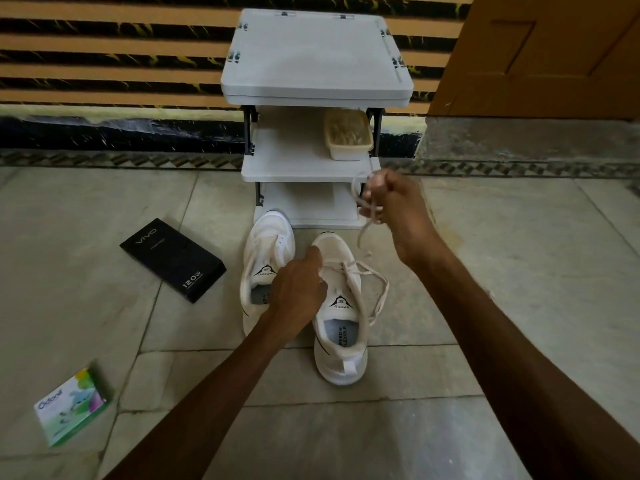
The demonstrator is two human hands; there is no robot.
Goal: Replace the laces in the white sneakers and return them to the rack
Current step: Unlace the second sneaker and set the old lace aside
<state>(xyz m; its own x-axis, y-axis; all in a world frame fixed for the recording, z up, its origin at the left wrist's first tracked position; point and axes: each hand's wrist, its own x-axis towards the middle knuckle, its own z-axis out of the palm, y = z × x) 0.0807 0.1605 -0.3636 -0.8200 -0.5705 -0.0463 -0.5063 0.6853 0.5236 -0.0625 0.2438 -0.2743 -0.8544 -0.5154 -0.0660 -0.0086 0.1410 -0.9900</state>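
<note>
A pale tiled floor (pixel 519 271) fills the lower two thirds of the frame. Across the top runs a wall (pixel 104 46) of tan and black stripes, with a brown door (pixel 554 46) in the upper right corner. At top centre a white rack (pixel 315 57) stands against the wall, its three shelves stepping down toward the floor. Just in front of its base, at frame centre, two white sneakers sit side by side with toes toward the rack: the near sneaker (pixel 341 355) to the right and the far sneaker (pixel 266 237) to its left, partly behind a forearm. Left of them a black box (pixel 173 259) lies flat on the tiles, and a green box (pixel 71 408) lies in the lower left corner. A beige container (pixel 348 135) rests on the right of the rack's middle shelf. The left hand (pixel 298 289) rests on the near sneaker's upper, forefinger stretched toward the toe and the other fingers curled at the eyelets; I cannot tell whether they grip anything. The right hand (pixel 394 209) is raised in front of the lowest shelf, fingers curled and pinching a cream lace (pixel 363 299), which runs down slack to the near sneaker's eyelets and loops out over its right side.
</note>
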